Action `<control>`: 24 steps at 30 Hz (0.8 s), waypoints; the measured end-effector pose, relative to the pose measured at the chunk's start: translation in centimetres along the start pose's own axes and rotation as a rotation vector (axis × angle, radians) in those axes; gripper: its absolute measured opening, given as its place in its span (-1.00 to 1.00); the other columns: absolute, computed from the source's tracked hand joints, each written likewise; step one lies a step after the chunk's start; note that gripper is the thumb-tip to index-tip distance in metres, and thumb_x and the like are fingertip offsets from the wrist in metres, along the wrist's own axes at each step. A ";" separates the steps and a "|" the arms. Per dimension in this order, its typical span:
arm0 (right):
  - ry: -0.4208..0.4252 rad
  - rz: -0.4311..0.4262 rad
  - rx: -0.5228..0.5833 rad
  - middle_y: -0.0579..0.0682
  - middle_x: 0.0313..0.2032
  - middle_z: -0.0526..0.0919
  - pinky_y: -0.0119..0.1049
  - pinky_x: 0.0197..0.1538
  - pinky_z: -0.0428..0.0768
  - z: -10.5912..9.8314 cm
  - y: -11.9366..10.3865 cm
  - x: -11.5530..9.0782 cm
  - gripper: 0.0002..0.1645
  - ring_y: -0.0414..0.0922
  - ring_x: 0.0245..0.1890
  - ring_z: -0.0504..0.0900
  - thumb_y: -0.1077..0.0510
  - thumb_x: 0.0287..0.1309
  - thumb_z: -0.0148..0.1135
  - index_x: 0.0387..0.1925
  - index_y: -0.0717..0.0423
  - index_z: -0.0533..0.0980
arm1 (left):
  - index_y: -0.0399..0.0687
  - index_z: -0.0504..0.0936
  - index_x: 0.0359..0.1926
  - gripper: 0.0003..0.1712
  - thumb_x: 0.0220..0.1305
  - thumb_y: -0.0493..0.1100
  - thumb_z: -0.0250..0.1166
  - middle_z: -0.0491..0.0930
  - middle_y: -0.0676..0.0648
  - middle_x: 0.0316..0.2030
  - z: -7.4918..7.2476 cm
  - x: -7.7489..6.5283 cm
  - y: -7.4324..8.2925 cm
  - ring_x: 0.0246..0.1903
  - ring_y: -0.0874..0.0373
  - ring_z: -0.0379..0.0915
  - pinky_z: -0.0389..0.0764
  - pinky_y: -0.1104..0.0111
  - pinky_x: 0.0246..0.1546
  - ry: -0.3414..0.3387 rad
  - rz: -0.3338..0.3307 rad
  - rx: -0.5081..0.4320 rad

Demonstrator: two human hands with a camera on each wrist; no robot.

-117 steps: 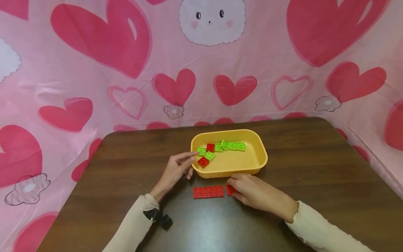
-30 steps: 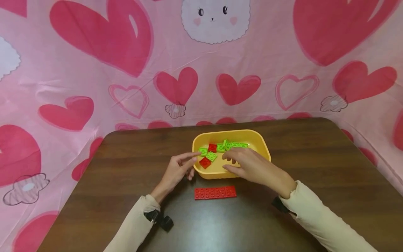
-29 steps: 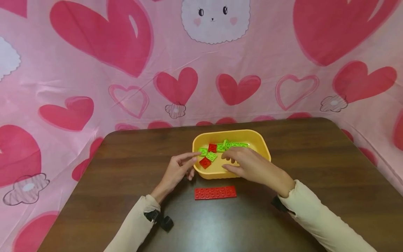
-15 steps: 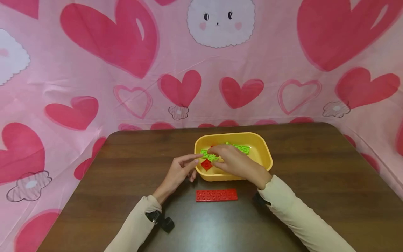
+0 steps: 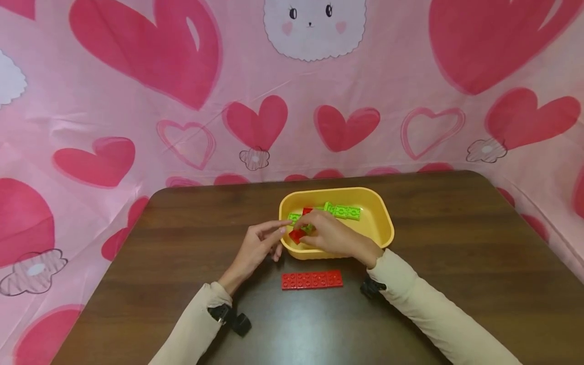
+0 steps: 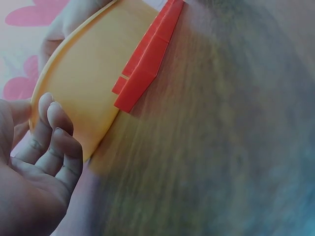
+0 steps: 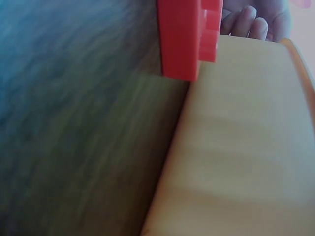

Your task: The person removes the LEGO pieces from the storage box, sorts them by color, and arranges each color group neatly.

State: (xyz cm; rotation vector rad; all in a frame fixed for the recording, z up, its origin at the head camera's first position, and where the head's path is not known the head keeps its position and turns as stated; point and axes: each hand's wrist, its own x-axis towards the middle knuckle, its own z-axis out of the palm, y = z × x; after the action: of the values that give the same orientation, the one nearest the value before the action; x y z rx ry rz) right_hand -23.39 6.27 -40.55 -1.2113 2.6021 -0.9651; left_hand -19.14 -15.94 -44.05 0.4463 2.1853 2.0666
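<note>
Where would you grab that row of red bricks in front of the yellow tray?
Probably by its two long edges, near the middle, coming down from above on the person's side. The row of red bricks is long and narrow and lies flat, studs up; the yellow tray stands just beyond its far edge. Seams show, and I can't tell whether the bricks are joined.

The left sleeve (image 5: 191, 322) is long, plain and cream-coloured, gathered into soft wrinkles near its cuff (image 5: 214, 290); the right sleeve (image 5: 431, 301) matches. A black strap (image 5: 219, 311) with a small silvery glint adjoins a black block (image 5: 241, 324); another black device (image 5: 372, 288) shows beside the right sleeve.
</note>
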 end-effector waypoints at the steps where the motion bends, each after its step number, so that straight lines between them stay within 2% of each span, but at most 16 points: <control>1: -0.014 0.002 -0.005 -0.04 -0.05 0.70 -0.13 0.14 0.47 0.0 0.0 0.0 -0.66 -0.07 -0.04 0.50 0.19 0.15 0.43 -0.01 0.09 0.68 | -0.11 0.65 0.14 -0.68 0.44 -0.15 0.22 0.48 -0.13 -0.70 0.0 0.0 0.0 -0.74 0.14 0.38 0.50 0.39 -0.65 -0.002 0.001 -0.003; 4: -0.065 0.007 -0.026 -0.03 0.10 0.65 -0.12 0.15 0.39 0.1 0.0 -0.1 -0.66 -0.10 0.02 0.38 0.17 0.21 0.37 0.04 0.06 0.67 | -0.14 0.64 0.15 -0.68 0.45 -0.17 0.21 0.49 -0.11 -0.71 0.1 0.0 0.1 -0.74 0.16 0.39 0.50 0.39 -0.65 -0.005 0.002 -0.009; 7: -0.117 0.016 -0.036 -0.06 0.16 0.62 -0.14 0.12 0.38 0.1 0.0 -0.1 -0.64 -0.11 0.03 0.34 0.16 0.26 0.32 0.08 0.05 0.65 | -0.17 0.63 0.16 -0.67 0.46 -0.19 0.19 0.49 -0.09 -0.71 0.1 0.0 0.0 -0.74 0.17 0.39 0.50 0.39 -0.66 -0.007 0.002 -0.012; 12: -0.141 0.020 -0.033 -0.15 0.06 0.66 -0.16 0.16 0.37 0.1 0.2 -0.1 -0.66 -0.14 0.03 0.39 0.15 0.26 0.31 0.07 0.02 0.66 | -0.17 0.63 0.16 -0.66 0.46 -0.17 0.20 0.49 -0.12 -0.70 0.1 0.0 0.1 -0.74 0.16 0.39 0.50 0.40 -0.65 -0.002 0.000 -0.002; 24: -0.141 0.050 -0.014 -0.11 -0.08 0.72 -0.04 0.23 0.36 -0.3 0.2 -0.1 -0.65 -0.06 -0.02 0.50 0.29 0.11 0.41 -0.03 0.05 0.70 | -0.20 0.62 0.17 -0.62 0.45 -0.11 0.21 0.48 -0.12 -0.70 0.2 -0.1 0.1 -0.73 0.15 0.40 0.51 0.39 -0.63 -0.011 -0.014 0.009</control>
State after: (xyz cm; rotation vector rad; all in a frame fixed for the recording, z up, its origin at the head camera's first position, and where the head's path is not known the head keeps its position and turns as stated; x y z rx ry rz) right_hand -23.59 6.59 -40.48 -1.1663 2.5205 -0.8220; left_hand -18.96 -15.75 -43.98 0.4415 2.1863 2.0426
